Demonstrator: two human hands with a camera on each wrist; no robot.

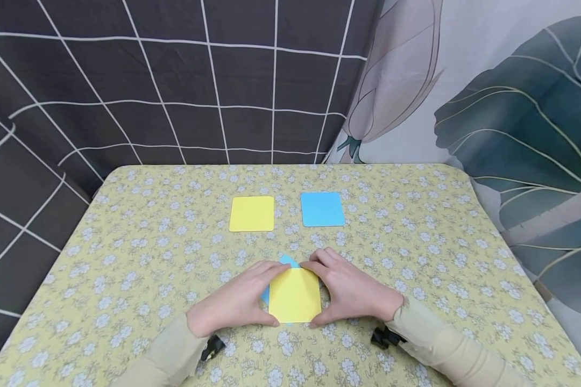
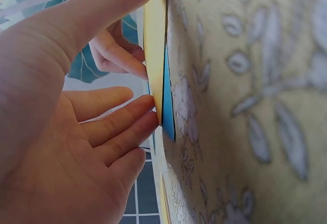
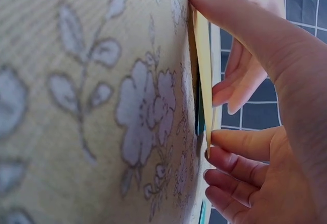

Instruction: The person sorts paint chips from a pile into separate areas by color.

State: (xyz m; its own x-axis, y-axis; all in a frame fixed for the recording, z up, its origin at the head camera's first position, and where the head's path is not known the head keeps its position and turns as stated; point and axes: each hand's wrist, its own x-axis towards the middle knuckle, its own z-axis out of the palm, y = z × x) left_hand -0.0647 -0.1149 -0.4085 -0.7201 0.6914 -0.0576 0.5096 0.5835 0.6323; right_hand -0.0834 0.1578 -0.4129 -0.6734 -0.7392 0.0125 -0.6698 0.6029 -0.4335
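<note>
Near the front middle of the table, a square yellow card [image 1: 295,295] lies between both hands. My left hand [image 1: 237,298] grips its left side, thumb at the near corner and fingers at the far one. Mirroring this, my right hand [image 1: 351,290] holds the right side at its two corners. Under the yellow card, a blue card [image 1: 264,295] sits turned at an angle, its corners poking out at the left, far and near sides. In the left wrist view, the blue card [image 2: 167,111] shows as a thin wedge between the yellow card [image 2: 155,45] and the cloth.
Farther back lie another yellow card [image 1: 252,214] and, to its right, another blue card [image 1: 322,209]. A floral yellow tablecloth [image 1: 126,258] covers the table. Behind hangs a dark gridded curtain [image 1: 174,70], with a leaf-patterned curtain [image 1: 537,134] on the right.
</note>
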